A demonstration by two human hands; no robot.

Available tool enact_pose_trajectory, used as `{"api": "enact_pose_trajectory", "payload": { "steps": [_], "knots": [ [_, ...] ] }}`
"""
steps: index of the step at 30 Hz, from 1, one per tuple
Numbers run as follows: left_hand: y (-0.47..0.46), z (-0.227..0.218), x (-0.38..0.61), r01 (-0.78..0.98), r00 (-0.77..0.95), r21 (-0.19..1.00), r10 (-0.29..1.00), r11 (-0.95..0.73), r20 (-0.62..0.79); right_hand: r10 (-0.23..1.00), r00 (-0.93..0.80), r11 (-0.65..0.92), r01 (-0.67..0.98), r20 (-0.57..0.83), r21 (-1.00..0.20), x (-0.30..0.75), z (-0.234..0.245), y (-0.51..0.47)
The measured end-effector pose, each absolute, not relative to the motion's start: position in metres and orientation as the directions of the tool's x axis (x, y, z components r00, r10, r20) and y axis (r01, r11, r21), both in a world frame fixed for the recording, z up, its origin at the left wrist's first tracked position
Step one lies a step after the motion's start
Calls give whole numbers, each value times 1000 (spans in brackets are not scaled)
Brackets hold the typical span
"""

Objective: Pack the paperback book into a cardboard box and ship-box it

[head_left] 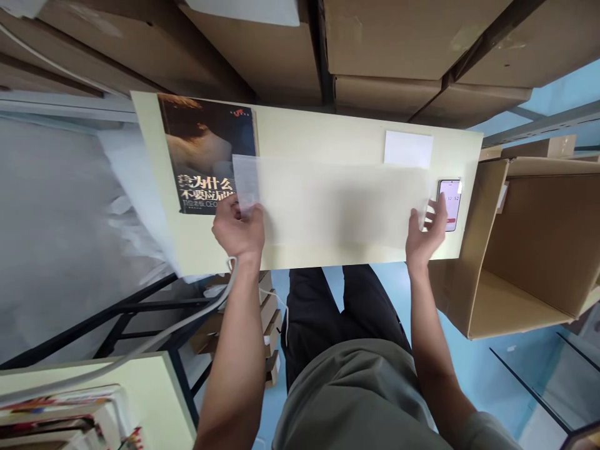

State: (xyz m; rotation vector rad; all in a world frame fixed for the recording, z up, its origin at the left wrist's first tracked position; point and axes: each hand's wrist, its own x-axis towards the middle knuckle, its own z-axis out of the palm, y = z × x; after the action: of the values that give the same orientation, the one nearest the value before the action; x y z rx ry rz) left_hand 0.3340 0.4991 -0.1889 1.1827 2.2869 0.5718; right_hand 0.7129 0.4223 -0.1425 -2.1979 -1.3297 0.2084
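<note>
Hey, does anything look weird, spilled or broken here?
Nothing looks spilled or broken. One slightly odd thing: a grey cord curls up just below the left hand, and I can't tell if it's attached there. Also, the see-through sheet overlaps part of the book in this view.

I was in what looked like a stockroom or packing room: cardboard boxes [384,37] stood stacked just beyond my counter [323,134], and a large open carton [529,237] stood at its right end. Books [60,419] were piled on a second counter [154,394] beside a black metal frame [182,381].
</note>
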Motion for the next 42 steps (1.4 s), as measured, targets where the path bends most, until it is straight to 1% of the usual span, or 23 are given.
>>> {"api": "enact_pose_trajectory", "payload": {
  "steps": [2,4,6,8,10,12,15,19,21,23,25,27,28,30,32,34,36,38,39,41,42],
  "knots": [
    [496,-189,338,560,-534,611,808,559,-249,872,436,-311,845,224,-434,714,-124,422],
    [496,-187,343,525,-546,637,798,564,-255,897,364,-278,905,251,-321,713,-113,422],
    [496,-185,347,508,-562,639,785,577,-261,925,315,-271,940,214,-208,709,-112,423],
    [498,-183,348,503,-580,630,771,592,-262,947,296,-277,949,125,-148,704,-120,424],
    [500,-182,347,515,-583,620,772,592,-253,963,269,-265,951,6,-157,698,-135,426],
    [502,-182,343,543,-571,606,785,580,-240,972,208,-226,955,-106,-195,693,-151,425],
    [507,-185,334,588,-536,586,811,557,-233,969,112,-161,962,-220,-219,687,-171,419],
    [510,-189,326,605,-520,566,816,561,-253,960,96,-154,966,-262,-210,683,-182,407],
    [507,-190,329,618,-516,578,830,532,-212,960,124,-177,963,-252,-201,680,-182,406],
    [500,-189,342,682,-432,606,894,410,-119,959,150,-198,962,-242,-187,672,-180,411],
    [493,-190,366,752,-224,628,974,200,-42,959,154,-196,966,-238,-168,656,-177,422],
    [487,-194,397,751,14,660,998,35,-68,962,117,-160,974,-247,-162,635,-178,434],
    [484,-197,412,740,105,672,990,-17,-91,963,91,-137,976,-255,-168,625,-179,439],
    [480,-203,437,719,183,695,973,-35,-141,960,50,-107,975,-276,-193,607,-184,446],
    [479,-206,447,693,199,721,966,-19,-166,954,37,-107,969,-299,-222,598,-188,449],
    [480,-204,439,665,173,746,971,8,-165,949,49,-131,960,-312,-247,596,-187,449],
    [483,-196,412,657,87,751,984,62,-157,949,67,-158,946,-307,-281,594,-180,450],
    [490,-187,371,670,-75,724,985,163,-153,958,47,-149,925,-284,-348,582,-168,454],
    [495,-183,347,673,-179,702,972,233,-151,963,10,-121,910,-270,-397,572,-161,458],
    [504,-178,302,654,-391,652,909,385,-145,964,-107,-33,862,-244,-506,541,-147,467],
    [509,-178,282,639,-465,623,872,450,-153,956,-173,13,831,-235,-555,522,-142,473]
  ]
}}
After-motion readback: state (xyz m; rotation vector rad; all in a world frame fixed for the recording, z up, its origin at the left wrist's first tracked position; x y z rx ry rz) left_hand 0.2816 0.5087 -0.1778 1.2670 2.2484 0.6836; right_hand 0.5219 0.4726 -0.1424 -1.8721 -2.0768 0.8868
